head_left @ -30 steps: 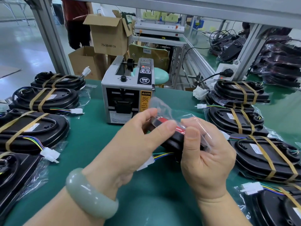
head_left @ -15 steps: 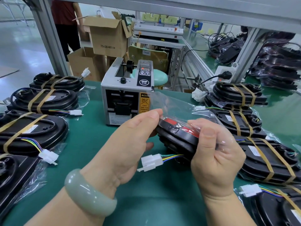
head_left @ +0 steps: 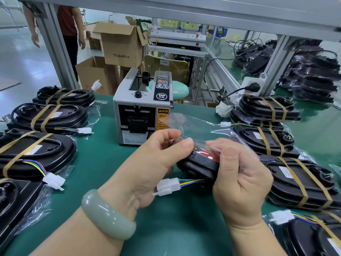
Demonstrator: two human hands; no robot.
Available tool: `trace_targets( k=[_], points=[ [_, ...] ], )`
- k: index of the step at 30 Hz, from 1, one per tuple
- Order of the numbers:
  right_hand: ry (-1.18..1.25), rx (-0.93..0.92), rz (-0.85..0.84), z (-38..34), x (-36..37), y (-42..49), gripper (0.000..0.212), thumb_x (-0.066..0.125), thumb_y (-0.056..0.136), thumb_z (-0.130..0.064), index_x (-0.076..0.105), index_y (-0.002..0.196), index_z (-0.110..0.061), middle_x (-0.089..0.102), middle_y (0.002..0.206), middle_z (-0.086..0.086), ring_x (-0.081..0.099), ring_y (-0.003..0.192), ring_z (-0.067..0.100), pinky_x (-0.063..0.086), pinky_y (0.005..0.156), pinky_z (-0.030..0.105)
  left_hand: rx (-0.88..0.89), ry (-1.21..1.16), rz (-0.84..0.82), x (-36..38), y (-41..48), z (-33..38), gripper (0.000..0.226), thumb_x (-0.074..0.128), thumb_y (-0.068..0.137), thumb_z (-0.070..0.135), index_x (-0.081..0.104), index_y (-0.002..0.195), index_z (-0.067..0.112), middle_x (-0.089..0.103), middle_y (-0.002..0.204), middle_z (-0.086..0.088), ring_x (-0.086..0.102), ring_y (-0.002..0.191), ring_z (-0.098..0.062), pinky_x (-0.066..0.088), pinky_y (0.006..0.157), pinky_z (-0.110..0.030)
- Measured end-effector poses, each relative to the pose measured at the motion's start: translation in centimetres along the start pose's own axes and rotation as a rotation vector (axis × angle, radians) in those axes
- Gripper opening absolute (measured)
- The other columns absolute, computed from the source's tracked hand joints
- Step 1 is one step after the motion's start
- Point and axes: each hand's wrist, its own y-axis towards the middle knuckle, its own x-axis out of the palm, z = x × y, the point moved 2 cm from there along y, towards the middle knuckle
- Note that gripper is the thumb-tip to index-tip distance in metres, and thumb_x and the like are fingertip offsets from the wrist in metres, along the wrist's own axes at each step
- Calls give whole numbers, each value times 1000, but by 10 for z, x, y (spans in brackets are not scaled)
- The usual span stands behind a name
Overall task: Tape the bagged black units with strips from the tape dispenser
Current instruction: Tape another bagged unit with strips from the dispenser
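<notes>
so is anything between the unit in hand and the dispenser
Nothing solid. The unit, gripped by the left hand and right hand, is just in front of the dispenser, with bare mat between. Only the bag's loose clear flap rises across the dispenser's right front corner.

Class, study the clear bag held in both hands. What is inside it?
A black unit with a red patch on top. Coloured wires ending in a white connector hang from it. The left hand and right hand hide its ends.
</notes>
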Motion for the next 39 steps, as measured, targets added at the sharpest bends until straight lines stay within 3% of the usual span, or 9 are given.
trace_targets(
  k=[5,9,12,17,19,23,28,33,39],
  points=[
    [-11,27,-33,-3,-1,3,35,47,97,-40,68,90,-13,68,88,-5,65,83,4,45,78,15,530,462,457,-20,-14,10,19,58,84,43,59,103,38,63,103,20,57,99,3,42,84,-12],
    [98,190,-69,-10,-1,10,37,62,84,-51,55,109,-25,70,86,-3,69,82,7,51,75,17,714,984,-54,-3,-12,19,58,64,75,43,53,126,18,50,128,8,44,128,-7,32,102,-16],
    [262,266,-186,-16,4,9,68,70,67,-67,45,119,-31,70,97,-2,69,85,10,54,75,23,798,1067,-121,-3,-10,10,65,74,71,42,47,129,35,51,121,20,49,115,-3,39,98,-19],
    [-305,198,-683,-2,-18,25,103,74,37,-76,45,129,-40,45,127,-33,39,125,-7,27,101,8,583,772,48,-40,2,1,58,83,58,33,59,110,40,63,104,24,59,91,11,38,76,0],
    [-568,86,-842,2,-17,24,89,79,47,-61,52,128,-34,53,123,-26,49,118,6,36,100,20,407,628,17,-51,6,-5,57,84,57,30,60,106,47,68,100,21,65,75,3,48,63,-10],
    [-691,-45,-758,-8,-6,18,70,87,45,-42,65,111,-29,69,96,-13,65,84,19,52,73,32,222,417,-97,-57,10,-5,43,67,60,55,69,101,41,72,104,10,66,97,-8,49,85,-22],
    [-773,-92,-856,-20,3,12,95,91,30,-45,63,120,-29,69,91,-12,67,74,18,53,65,27,49,476,82,-50,37,-1,35,77,65,46,62,60,15,64,66,3,55,62,-13,40,68,-27],
    [-833,-127,-1015,-28,2,10,113,92,38,-33,41,138,-45,56,126,-1,64,77,19,53,64,32,-76,584,33,-40,50,1,34,74,49,34,66,72,11,63,65,0,55,65,-15,45,67,-27],
    [-842,-117,-1100,-29,2,9,88,87,53,-40,45,130,-49,60,108,-18,53,82,15,47,68,29,-167,382,-124,-54,48,3,36,76,66,49,71,88,21,73,82,6,65,68,-5,43,61,-24]
  ],
)
